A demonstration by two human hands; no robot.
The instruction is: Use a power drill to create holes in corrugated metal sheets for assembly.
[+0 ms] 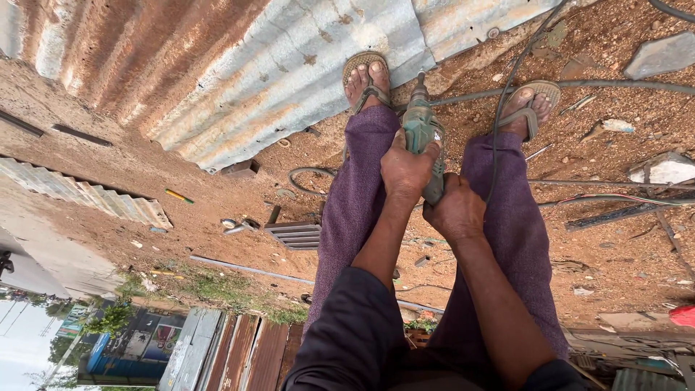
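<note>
Looked straight down at two legs in purple trousers [355,195] and feet in sandals on reddish dirt ground [217,195]. Gripped a green power drill [421,134] with both hands, between the knees, bit end pointing down toward the edge of a rusty corrugated metal sheet [239,72]. Left hand [407,165] wrapped closed over the top of the drill body, fingers curled tight around the casing. Right hand [455,211] clamped shut on the lower handle part, just behind and touching the left hand's wrist side. Left foot [366,81] planted on the corrugated sheet near its edge; right foot [530,107] set on the dirt, well apart from the sheet. Trailed a dark cable [507,94] from the drill up past the right foot and out of view at the top. Showed a thin grey pipe [622,85] lying across the dirt beside the right foot. Scattered around: a second corrugated strip [87,190] at the left, a small grey slatted metal piece [295,234] near the left leg, a yellow-green pencil-like stick [178,195], flat stones [660,55] at the upper right. Could not tell whether the drill bit touched the sheet.
</note>
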